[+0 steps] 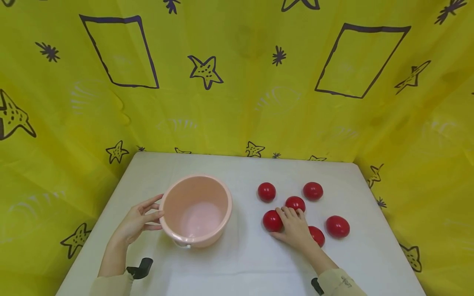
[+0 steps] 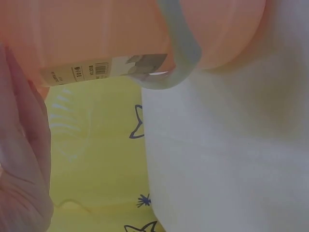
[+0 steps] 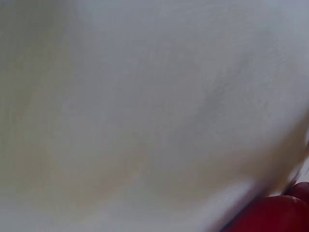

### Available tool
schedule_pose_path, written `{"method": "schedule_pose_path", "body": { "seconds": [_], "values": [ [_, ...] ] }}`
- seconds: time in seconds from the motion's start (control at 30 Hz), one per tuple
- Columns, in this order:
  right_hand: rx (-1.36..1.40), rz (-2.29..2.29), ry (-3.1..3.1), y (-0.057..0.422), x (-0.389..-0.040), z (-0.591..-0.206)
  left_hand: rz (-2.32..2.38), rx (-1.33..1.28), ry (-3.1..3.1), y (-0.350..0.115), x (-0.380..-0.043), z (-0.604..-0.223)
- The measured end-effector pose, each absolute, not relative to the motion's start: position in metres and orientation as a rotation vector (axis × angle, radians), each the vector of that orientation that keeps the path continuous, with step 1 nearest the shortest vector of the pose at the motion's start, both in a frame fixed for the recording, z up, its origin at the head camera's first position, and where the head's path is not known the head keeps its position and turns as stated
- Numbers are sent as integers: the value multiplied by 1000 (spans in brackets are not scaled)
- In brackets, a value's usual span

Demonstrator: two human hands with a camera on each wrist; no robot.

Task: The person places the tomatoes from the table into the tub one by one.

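Note:
A pink bucket (image 1: 198, 242) stands upright on the white table, and its inside shows bare. At its left rim is my left hand (image 1: 135, 220), fingers fairly straight and touching the outer wall. The left wrist view shows the bucket's wall (image 2: 72, 34), a printed label and a pale handle (image 2: 186, 53). To the right of the bucket my right hand (image 1: 294, 230) grips a smooth red tomato-like ball (image 1: 271, 221), with the thumb at its near side and fingers over its right side. The right wrist view catches red surface (image 3: 275, 215) in its lower right corner.
More red tomato-like balls lie around the right hand: one (image 1: 266, 192) behind, one (image 1: 295, 204) at the fingers, one (image 1: 317, 236) beside the wrist, others (image 1: 312, 191) (image 1: 338, 227) farther right. A yellow patterned curtain (image 1: 229, 107) surrounds the white table (image 1: 255, 267).

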State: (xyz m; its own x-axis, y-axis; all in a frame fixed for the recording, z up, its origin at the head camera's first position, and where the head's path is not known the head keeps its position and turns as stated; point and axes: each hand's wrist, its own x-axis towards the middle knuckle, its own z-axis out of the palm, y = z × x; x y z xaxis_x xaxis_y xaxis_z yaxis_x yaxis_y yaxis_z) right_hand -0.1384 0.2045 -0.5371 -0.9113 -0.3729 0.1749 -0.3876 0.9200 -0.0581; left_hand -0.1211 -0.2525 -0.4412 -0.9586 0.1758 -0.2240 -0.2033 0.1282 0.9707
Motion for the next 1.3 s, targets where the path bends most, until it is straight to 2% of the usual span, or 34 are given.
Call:
{"method": "schedule_pose_path", "body": {
  "seconds": [0.3, 0.87, 1.1, 1.3],
  "values": [
    [592, 182, -2894, 194, -149, -519, 1901, -19, 2112, -253, -121, -437],
    [811, 234, -2619, 115, -188, -418, 1901, -25, 2108, -252, -121, -437],
    [971, 197, -2657, 74, -191, -404, 1896, -51, 2114, -252, -121, -438],
    [1109, 115, -2688, 37, -190, -407, 1888, -69, 2125, -251, -121, -437]
  ]
}}
